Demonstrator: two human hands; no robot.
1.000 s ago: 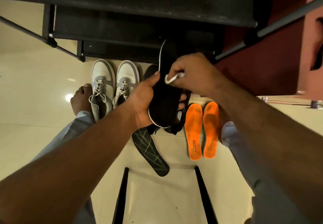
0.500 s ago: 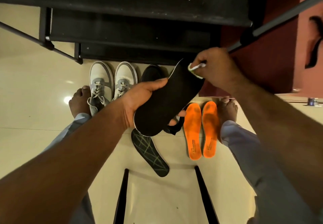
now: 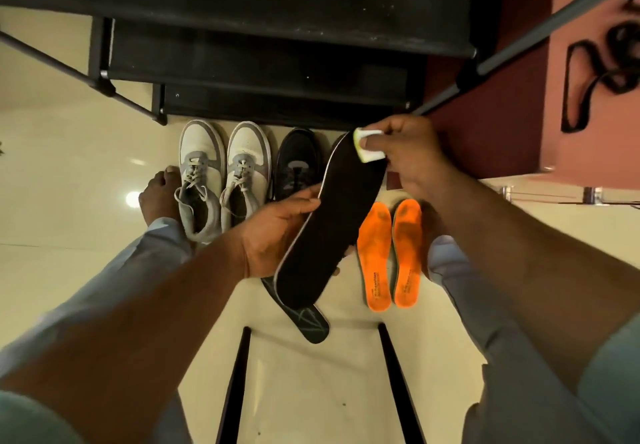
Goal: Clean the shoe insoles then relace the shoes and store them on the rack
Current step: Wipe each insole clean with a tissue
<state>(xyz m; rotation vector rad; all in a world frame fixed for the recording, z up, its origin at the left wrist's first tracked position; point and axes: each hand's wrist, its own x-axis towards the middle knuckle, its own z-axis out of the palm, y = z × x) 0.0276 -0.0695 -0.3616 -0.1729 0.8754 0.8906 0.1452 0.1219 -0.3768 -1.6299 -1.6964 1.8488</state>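
Black insole [image 3: 332, 221] between our hands, above the floor | our left hand [image 3: 277, 235] grips its heel end | our right hand [image 3: 405, 152] pinches a white wipe [image 3: 369, 145] against its toe | orange insoles [image 3: 389, 253] below right hand

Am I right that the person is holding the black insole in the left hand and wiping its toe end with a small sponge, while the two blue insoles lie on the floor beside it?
Not quite: the head view shows the two insoles on the floor are orange, not blue. The rest stands: the left hand holds the black insole while the right hand wipes its toe end with a small sponge.
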